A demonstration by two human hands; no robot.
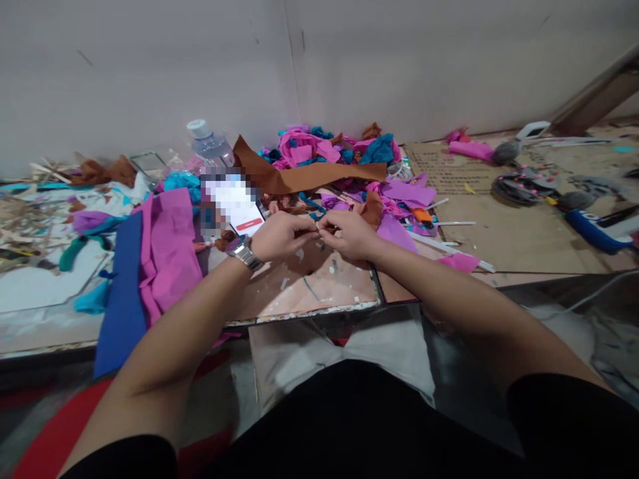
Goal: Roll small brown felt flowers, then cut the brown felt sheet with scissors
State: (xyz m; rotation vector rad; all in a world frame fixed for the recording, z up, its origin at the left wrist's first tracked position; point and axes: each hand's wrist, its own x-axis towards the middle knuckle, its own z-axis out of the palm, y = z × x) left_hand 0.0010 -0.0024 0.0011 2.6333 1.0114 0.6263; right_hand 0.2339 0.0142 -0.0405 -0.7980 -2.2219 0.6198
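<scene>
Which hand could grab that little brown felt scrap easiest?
Probably the right hand: the small brown felt scrap lies just beyond it, while the left hand, wearing the metal wristwatch, sits farther away.

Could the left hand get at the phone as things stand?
Probably yes: the phone lies just beside the left hand, nothing between them, though its fingers pinch a small piece.

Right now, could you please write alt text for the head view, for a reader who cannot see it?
A person's left hand and right hand meet over a board, pinching a piece too small to identify. A metal watch sits on the left wrist. Pink, blue and brown scraps, a phone and a water bottle lie behind.
</scene>
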